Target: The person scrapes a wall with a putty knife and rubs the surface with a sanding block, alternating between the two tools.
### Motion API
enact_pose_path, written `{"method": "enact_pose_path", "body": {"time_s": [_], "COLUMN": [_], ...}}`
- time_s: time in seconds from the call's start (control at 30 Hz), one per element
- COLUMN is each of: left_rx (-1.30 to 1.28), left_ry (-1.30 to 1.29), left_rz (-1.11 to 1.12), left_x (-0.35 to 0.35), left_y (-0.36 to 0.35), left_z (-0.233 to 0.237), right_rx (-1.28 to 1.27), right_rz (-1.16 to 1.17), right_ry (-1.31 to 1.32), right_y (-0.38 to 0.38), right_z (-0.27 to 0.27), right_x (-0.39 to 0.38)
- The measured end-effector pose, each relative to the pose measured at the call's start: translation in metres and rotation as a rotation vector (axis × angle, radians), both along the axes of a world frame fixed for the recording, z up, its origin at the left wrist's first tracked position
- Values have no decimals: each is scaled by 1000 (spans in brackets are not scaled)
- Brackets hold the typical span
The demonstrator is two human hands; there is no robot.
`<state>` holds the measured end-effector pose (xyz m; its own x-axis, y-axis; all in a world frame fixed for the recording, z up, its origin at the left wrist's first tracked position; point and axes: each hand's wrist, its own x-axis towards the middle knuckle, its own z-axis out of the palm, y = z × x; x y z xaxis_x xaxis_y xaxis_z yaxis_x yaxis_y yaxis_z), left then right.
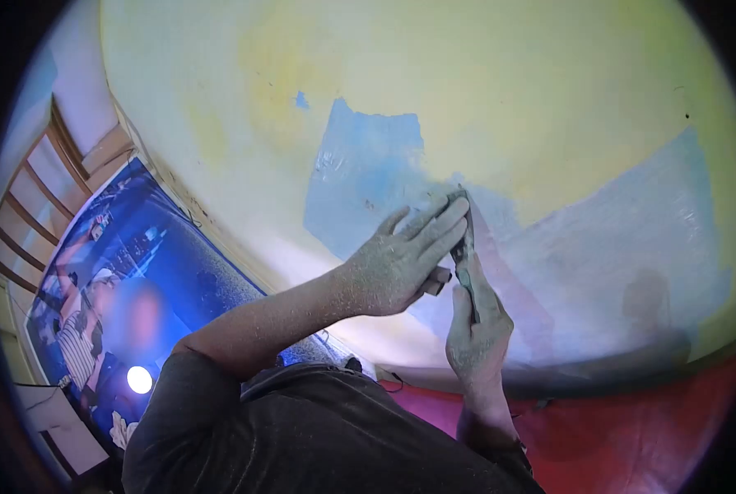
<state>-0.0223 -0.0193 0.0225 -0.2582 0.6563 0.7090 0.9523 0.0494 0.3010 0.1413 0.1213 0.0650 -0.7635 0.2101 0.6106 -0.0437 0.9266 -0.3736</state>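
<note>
My right hand [477,329] grips the handle of a scraper [464,251], whose blade lies against the wall [549,99]. My left hand [401,259], coated in pale dust, rests on the blade end with its fingers stretched flat and its thumb tucked underneath. The blade tip meets the wall at the edge of a scraped blue patch [364,177] in the yellow paint. Both forearms are dusty too.
A wider bluish-grey scraped area [631,239] spreads to the right, above a red lower band [631,428]. At the left hang a blue printed poster [150,247] and a wooden slatted frame [43,189]. My dark shirt [319,436] fills the bottom.
</note>
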Motion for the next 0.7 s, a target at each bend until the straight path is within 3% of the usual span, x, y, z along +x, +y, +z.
{"method": "enact_pose_path", "body": {"time_s": [0.1,0.33,0.43,0.7], "left_rx": [79,27,77,-37], "left_ry": [14,-17,-6,-25], "left_rz": [37,16,60,29], "left_x": [-10,-2,-12,-7], "left_y": [-1,-3,-4,-8], "left_z": [3,-2,-1,-6], "right_rx": [-67,24,-39,58], "right_rz": [-66,-13,-81,17], "right_ry": [-88,-21,-130,-30], "right_y": [-8,-5,-13,-5], "right_z": [10,-2,7,-3], "right_x": [-14,-5,-17,-18]}}
